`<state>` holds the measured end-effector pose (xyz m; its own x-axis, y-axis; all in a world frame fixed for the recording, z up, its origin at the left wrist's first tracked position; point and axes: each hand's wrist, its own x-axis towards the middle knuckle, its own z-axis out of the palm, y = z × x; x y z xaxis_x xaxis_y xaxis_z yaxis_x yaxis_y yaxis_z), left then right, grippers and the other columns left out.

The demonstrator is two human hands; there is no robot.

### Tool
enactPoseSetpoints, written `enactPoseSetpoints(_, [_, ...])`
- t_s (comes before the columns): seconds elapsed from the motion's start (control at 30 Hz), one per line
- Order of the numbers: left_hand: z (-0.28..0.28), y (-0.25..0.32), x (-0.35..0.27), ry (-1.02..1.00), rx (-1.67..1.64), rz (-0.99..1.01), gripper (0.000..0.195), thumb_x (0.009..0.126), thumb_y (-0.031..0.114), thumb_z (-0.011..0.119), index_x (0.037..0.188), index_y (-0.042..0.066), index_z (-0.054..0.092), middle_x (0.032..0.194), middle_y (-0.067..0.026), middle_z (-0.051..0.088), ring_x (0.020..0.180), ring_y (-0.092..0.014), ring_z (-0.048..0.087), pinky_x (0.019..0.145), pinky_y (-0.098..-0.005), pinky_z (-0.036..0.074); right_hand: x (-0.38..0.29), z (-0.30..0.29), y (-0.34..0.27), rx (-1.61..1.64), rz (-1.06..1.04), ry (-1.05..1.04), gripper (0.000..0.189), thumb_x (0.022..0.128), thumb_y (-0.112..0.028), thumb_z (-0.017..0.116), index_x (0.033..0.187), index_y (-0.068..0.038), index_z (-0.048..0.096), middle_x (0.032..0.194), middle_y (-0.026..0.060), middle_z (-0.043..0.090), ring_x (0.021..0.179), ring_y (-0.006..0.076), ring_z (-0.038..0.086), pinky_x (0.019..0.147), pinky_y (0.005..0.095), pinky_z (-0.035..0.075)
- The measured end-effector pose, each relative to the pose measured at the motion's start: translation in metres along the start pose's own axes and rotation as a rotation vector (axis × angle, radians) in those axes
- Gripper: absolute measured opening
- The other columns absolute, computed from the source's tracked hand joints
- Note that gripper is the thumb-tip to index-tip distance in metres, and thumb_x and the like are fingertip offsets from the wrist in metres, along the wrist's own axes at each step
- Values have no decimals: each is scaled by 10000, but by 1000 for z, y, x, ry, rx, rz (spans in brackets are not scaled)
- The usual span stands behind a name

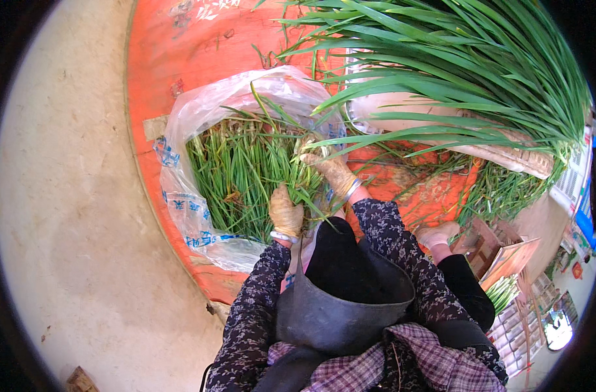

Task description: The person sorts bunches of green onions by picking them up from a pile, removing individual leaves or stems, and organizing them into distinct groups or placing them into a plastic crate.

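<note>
A clear plastic bag (pixel 182 115) with blue printing lies with its mouth spread wide. Inside it are many long green leafy stalks (pixel 234 171), probably Chinese chives, with some brown, withered bits among them. My left hand (pixel 285 213), in a soiled work glove, presses on the leaves at the bag's near right side, its fingers partly hidden. My right hand (pixel 334 174), gloved too, is around the pale stem ends of a bunch (pixel 307 169) at the bag's right side. That bunch stretches between both hands, leaves towards the left one.
Large fresh chives (pixel 449 73) lie across a pale plastic crate (pixel 400 110) at upper right. Leaf scraps (pixel 503 188) litter the orange sheet (pixel 153 59) and the right side. Concrete floor (pixel 77 161) spans the left. A wooden stool (pixel 479 242) is near my right foot.
</note>
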<state>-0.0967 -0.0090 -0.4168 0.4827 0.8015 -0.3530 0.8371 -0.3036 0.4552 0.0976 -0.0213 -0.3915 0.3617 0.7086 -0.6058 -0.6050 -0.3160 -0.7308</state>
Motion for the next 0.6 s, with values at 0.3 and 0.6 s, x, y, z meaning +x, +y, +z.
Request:
enactPoseSetpoints(0.3, [-79,32,35,-51,-16,158,483,750,307,732,1124,36,589,967,-164,654,900,-336,636,815,-413,516,1,-40,20,12,-6,-41,258,831,-144,684,1066,-37,666,996,19,678,909,135,614,848,293,471])
enactPoseSetpoints(0.6, [-14,65,66,-13,-124,256,362,778,70,579,1138,81,613,949,-161,655,853,-355,605,767,-449,510,-8,-38,-5,-224,-58,-142,230,847,-166,687,1042,-48,656,913,-18,622,818,90,543,752,276,452])
